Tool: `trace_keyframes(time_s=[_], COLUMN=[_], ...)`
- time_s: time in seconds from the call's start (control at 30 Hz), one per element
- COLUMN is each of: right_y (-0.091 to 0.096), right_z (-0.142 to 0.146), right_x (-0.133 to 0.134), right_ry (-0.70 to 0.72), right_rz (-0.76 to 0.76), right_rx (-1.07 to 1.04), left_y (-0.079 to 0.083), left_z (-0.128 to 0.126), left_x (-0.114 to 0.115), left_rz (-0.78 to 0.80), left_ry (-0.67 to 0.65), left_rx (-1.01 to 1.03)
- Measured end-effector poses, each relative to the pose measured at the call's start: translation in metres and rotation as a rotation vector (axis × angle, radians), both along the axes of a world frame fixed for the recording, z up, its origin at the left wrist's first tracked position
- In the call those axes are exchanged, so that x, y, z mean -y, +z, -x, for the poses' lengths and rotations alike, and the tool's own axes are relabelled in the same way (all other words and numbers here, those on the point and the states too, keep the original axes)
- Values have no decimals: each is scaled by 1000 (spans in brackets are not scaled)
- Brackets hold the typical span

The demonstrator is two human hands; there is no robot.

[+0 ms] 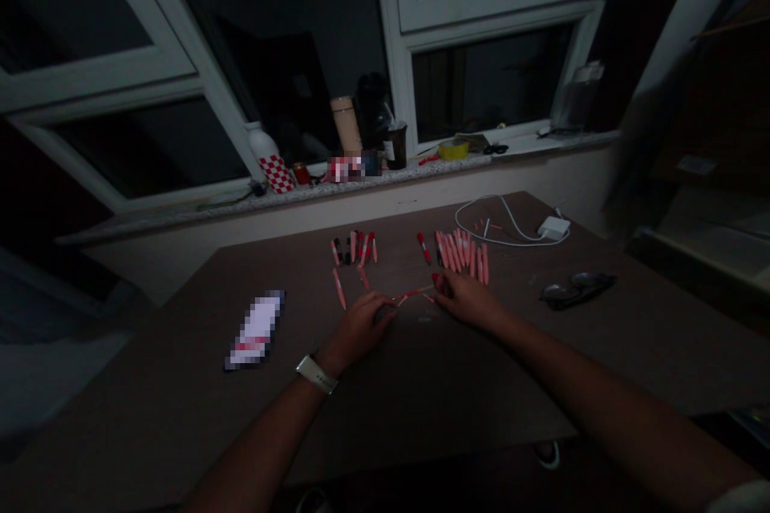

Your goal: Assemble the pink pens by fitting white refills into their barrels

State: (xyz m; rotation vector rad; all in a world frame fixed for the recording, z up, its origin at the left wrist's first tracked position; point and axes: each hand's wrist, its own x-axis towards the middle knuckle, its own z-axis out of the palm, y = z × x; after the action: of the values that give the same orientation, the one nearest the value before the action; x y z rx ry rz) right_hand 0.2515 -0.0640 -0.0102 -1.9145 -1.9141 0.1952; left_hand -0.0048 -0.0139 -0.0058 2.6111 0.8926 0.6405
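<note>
Both my hands are over the middle of the brown table (397, 393). My left hand (364, 327), with a watch on its wrist, pinches one end of a thin red stick (409, 293) that looks like a pen refill. The stick's pale tip points toward my right hand (468, 299). Closed in the right fingers is a small red pen part (438, 282); its exact kind is unclear in the dim light. Small pale bits lie between the hands. Beyond the right hand is a row of pink pens (460, 250), with a red pen (424, 248) beside it.
A second group of pens (359, 247) lies left of centre. A blurred-out phone-shaped item (257, 330) is on the left. Glasses (577, 288) and a white charger (554, 227) with its cable lie right. Bottles, a cup and yellow tape (453, 150) stand on the windowsill.
</note>
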Motion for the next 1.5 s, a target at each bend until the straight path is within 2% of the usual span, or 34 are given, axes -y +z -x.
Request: trace_keyframes(time_s=[0.3,0.43,0.63,0.93,1.27,1.5], right_y=[-2,-1,-1,-4,-2,-2], right_z=[3,11,24,28,28,19], right_x=[1,3,5,5,5,4], right_ry=[48,69,106,129,130,104], right_rz=[-28,-28,-29,-56,-25,-27], right_rx=[32,22,23,-1,-49,-22], left_y=[-3,-4,-7,-16,-20,-15], left_z=[-2,-11,-22,-31,-42,-44], left_x=[3,9,12,11,2,4], left_rz=[-93,-74,-46,-25,27,43], left_ry=[130,160,121,86,75,93], left_rx=[1,-14,8,33,73,89])
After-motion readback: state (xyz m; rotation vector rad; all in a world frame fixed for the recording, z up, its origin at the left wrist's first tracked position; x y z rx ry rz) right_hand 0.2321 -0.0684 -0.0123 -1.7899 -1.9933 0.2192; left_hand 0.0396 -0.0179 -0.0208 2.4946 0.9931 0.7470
